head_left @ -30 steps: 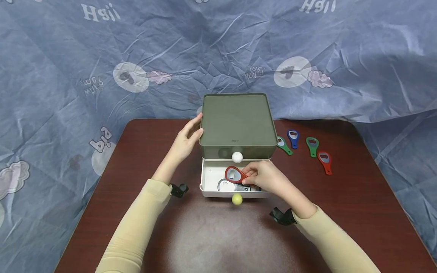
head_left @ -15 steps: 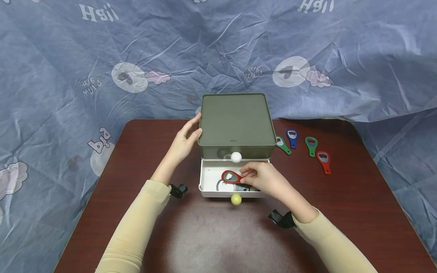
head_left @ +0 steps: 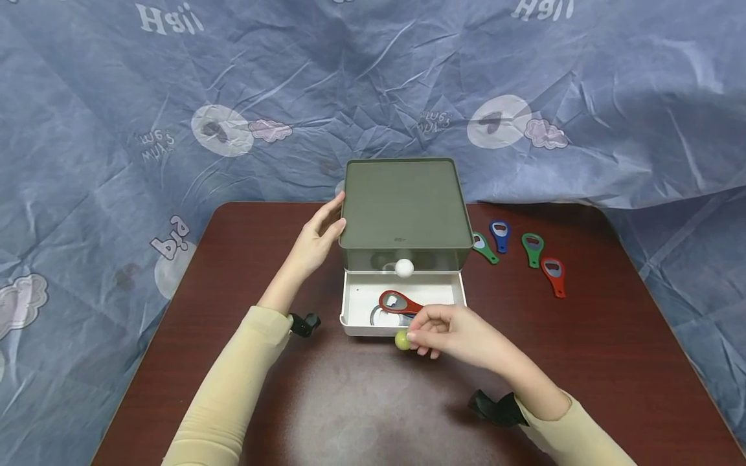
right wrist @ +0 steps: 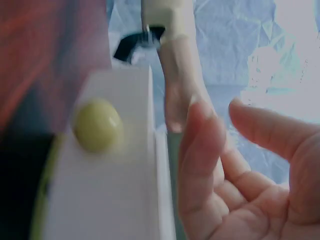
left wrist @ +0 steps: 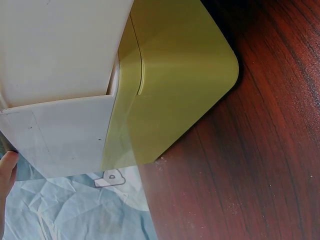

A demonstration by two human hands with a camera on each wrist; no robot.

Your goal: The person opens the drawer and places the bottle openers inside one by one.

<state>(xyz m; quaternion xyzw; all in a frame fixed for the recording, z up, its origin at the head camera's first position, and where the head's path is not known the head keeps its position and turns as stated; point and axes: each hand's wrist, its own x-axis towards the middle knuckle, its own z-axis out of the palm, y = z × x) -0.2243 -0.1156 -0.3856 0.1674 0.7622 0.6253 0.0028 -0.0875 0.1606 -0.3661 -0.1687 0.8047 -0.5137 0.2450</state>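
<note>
- My right hand (head_left: pixel 457 335) is at the front of the storage box (head_left: pixel 405 204), thumb and index finger bent beside the yellow-green knob (head_left: pixel 401 341). The right wrist view shows a gap between them with nothing in it; whether one touches the knob, I cannot tell.
- My left hand (head_left: pixel 315 244) lies along the box's left side, fingers and thumb spread against it, gripping nothing.
- The lower drawer (head_left: pixel 367 331) sticks out from the box's front. I judge I am handling it by its knob: best to work at the middle and move it straight, so it won't skew, while the left hand steadies the box.
- Inside, just in front of the box, a red bottle opener (head_left: pixel 406 303) lies across a grey-rimmed piece (head_left: pixel 399 320). That pile could catch on the box's underside if it stands too high; I'd check it lies flat.
- The white knob (head_left: pixel 405 268) above juts from the box's front; my knuckles should avoid it.
- Right of the box lie two green openers (head_left: pixel 488 254) (head_left: pixel 533 252), a blue opener (head_left: pixel 501 241) and another red opener (head_left: pixel 555 279), outside my reach path.
</note>
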